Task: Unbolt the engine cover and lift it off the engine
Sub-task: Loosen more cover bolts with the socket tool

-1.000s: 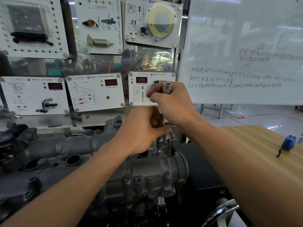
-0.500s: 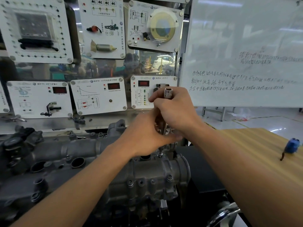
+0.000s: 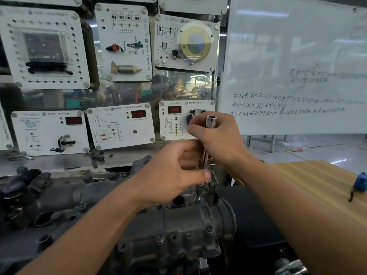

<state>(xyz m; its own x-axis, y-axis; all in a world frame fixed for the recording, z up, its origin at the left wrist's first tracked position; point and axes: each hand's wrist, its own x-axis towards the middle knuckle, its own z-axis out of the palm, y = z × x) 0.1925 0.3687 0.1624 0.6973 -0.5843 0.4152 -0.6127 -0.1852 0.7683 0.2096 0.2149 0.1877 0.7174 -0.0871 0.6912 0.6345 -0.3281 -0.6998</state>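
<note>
Head view, both hands on one tool. The right hand (image 3: 216, 139) wraps round the upper end of a socket wrench (image 3: 211, 121), whose open socket mouth stands above the knuckles. The left hand (image 3: 172, 175) curls round the lower shaft with the thumb pressed against it. The tool's lower tip appears to meet a bolt (image 3: 197, 199) at the rear edge of the engine cover (image 3: 198, 217), which sits on the engine, low and centre.

We judge three hazards:
- If the long shaft leans, the tip may ride off the bolt head and round it.
- A freed bolt could drop into the open port (image 3: 178, 201) just beside it.
- The flange bolts (image 3: 209, 230) along the near edge look seated, so lifting now would strain the cover.

Room is tight behind, where a training panel (image 3: 123, 126) stands close to the knuckles, so a slip would drive the hands into it. The whiteboard (image 3: 297, 56) closes the right rear. The wooden table (image 3: 309, 181) to the right shows bare surface near the engine, and a blue object (image 3: 360, 183) rests toward its far side.
</note>
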